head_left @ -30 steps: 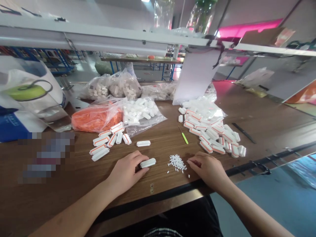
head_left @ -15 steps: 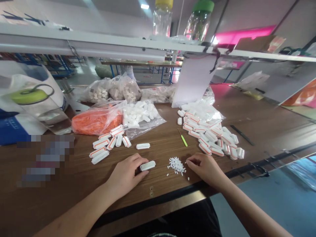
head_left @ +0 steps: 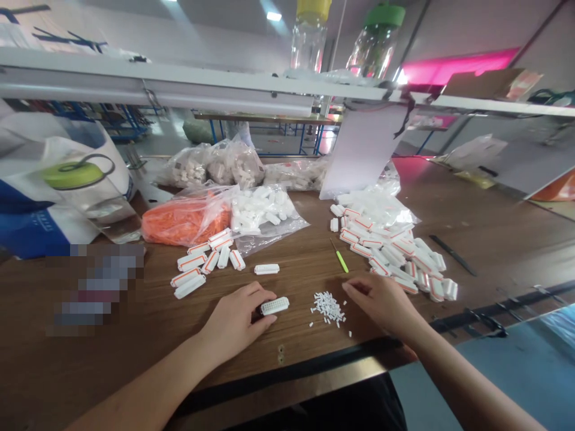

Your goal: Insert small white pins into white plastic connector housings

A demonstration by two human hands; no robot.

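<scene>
My left hand is closed around one end of a white connector housing, whose face with rows of small holes is turned up toward me. A pile of tiny white plugs lies on the table between my hands. Just beyond the pile's right side is my right hand, thumb and forefinger drawn together in a pinch. Whatever is between those fingertips is too small to make out. Another white housing lies past my left hand, and a tool with a yellow-green handle rests beyond the plugs.
White housings with orange strips lie in a left group and a larger right heap. Behind are a bag of orange parts and a bag of white parts. A dark flat strip lies at right. A shelf spans overhead.
My right hand has lifted slightly away from the plugs, toward the far side. My left hand still grips the connector housing in much the same place. The whole view has shifted a little.
</scene>
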